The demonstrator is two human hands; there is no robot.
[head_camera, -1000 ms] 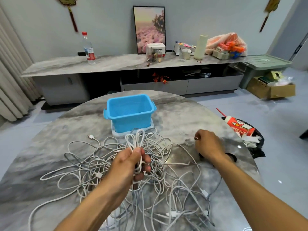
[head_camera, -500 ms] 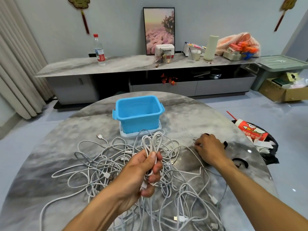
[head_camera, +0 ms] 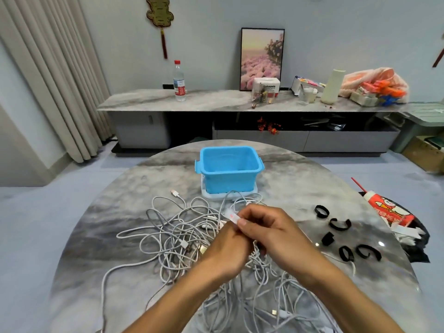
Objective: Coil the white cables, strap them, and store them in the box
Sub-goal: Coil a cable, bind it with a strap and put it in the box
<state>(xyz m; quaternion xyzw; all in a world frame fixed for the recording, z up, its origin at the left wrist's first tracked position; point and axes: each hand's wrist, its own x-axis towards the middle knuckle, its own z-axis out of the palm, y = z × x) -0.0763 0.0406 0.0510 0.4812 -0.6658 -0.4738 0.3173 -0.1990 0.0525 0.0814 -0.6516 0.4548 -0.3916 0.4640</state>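
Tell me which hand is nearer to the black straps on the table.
Right. The right hand lies just left of the black straps, pinching a white strip; the left hand sits farther left, beyond it.

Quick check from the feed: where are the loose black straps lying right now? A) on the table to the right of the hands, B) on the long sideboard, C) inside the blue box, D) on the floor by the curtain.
A: the black straps lie scattered on the bare table to the right of the right hand, while the blue box shows no straps in what can be seen of it.
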